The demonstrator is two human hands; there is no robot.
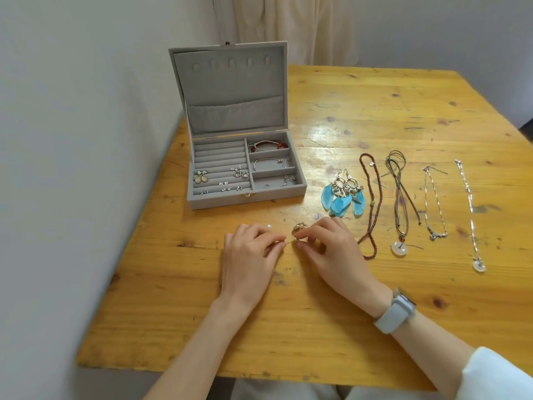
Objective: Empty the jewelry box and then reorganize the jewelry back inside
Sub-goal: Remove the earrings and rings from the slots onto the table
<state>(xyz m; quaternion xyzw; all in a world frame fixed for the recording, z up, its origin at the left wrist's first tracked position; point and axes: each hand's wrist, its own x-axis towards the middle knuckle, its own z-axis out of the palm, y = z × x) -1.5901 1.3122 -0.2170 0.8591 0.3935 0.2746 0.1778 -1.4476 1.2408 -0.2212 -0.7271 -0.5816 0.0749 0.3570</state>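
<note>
The grey jewelry box (300, 184) stands open at the table's back left, lid upright. Inside lie a shell-petal brooch (200, 176), small silver earrings, a red bead bracelet (266, 144) and a silver bangle (266, 161). My left hand (249, 261) pinches a thin wire hook of an earring on the tabletop. My right hand (331, 249) pinches the other end of a small gold ornament (298, 226) between the hands. A small pearl (269, 226) lies by my left fingers. Blue feather earrings (343, 194) lie right of the box.
Laid out in a row on the wooden table (403, 111): a brown bead necklace (373, 197), a cord necklace with a white ring pendant (399, 248), a silver chain (434, 203) and a long silver chain with a pendant (471, 215). Wall at left; a watch on my right wrist.
</note>
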